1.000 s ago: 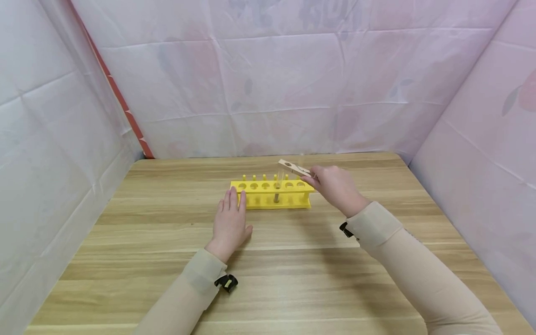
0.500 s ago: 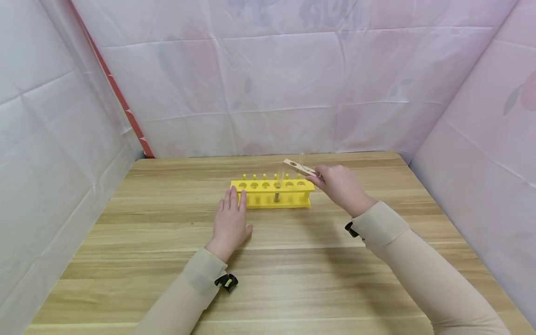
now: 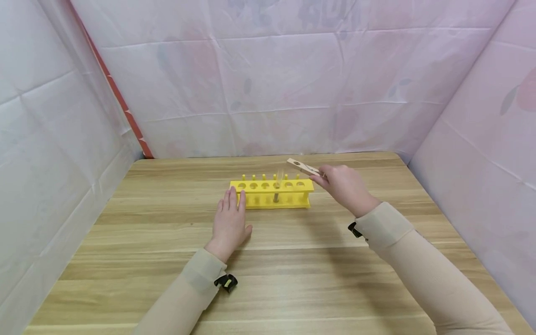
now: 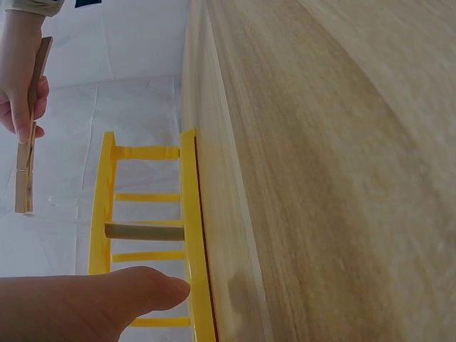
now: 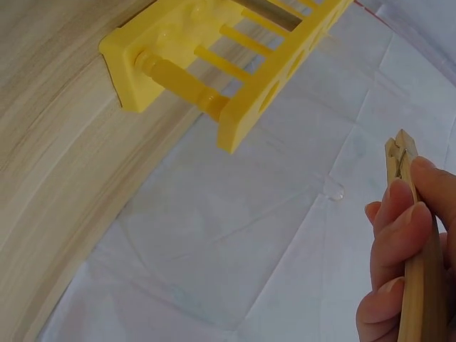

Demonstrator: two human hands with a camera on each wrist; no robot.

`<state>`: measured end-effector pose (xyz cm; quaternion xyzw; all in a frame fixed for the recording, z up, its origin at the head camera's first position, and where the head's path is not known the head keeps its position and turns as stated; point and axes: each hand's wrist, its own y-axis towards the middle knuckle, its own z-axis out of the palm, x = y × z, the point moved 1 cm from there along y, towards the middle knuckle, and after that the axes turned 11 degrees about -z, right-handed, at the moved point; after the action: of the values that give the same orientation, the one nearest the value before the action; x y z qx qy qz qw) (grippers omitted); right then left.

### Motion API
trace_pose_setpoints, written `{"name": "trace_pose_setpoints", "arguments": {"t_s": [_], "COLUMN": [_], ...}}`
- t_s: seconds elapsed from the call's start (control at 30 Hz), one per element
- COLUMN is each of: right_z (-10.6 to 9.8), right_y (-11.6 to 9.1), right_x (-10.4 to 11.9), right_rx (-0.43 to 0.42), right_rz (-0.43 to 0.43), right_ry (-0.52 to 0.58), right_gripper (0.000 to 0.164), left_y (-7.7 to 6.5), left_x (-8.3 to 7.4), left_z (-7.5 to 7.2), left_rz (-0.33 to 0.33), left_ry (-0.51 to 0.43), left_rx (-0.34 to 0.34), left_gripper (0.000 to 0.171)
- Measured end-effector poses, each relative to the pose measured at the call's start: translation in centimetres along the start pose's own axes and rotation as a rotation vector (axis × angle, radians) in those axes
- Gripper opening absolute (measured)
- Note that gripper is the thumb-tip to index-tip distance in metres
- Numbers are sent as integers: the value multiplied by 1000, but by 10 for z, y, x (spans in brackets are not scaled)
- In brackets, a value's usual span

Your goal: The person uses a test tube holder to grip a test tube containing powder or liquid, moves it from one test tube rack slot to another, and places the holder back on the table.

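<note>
A yellow test tube rack stands on the wooden table. My left hand lies at its left end, fingers stretched out and touching the top bar. One test tube stands in a middle hole, its lower part dark greyish and its upper part clear. My right hand grips a wooden test tube clamp near its spring, above the rack's right end. The clamp's jaws point left and hold nothing, apart from the tube. In the right wrist view my curled fingers wrap the clamp's handle.
A faint clear glass rim shows beyond the rack in the right wrist view. A row of yellow pegs rises along the rack's back. Pale printed cloth hangs behind the table and at both sides.
My right hand has drawn slightly to the right with the clamp, whose tip has moved away from the dark-bottomed test tube. The left hand and the rack have stayed in place.
</note>
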<state>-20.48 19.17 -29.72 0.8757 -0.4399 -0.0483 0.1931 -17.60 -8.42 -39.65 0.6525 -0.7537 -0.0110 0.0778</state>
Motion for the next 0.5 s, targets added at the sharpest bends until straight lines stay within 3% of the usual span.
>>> {"name": "trace_pose_setpoints", "arguments": {"t_s": [0.5], "right_z": [-2], "right_y": [-9], "right_x": [-9], "right_rx": [-19], "right_rz": [16], "right_ry": [-18], "right_gripper": [27], "left_y": [0], "left_x": [1], "left_z": [1], "left_rz": [-5], "left_ry": [-21], "left_rx": [-30], "left_gripper": [99]}}
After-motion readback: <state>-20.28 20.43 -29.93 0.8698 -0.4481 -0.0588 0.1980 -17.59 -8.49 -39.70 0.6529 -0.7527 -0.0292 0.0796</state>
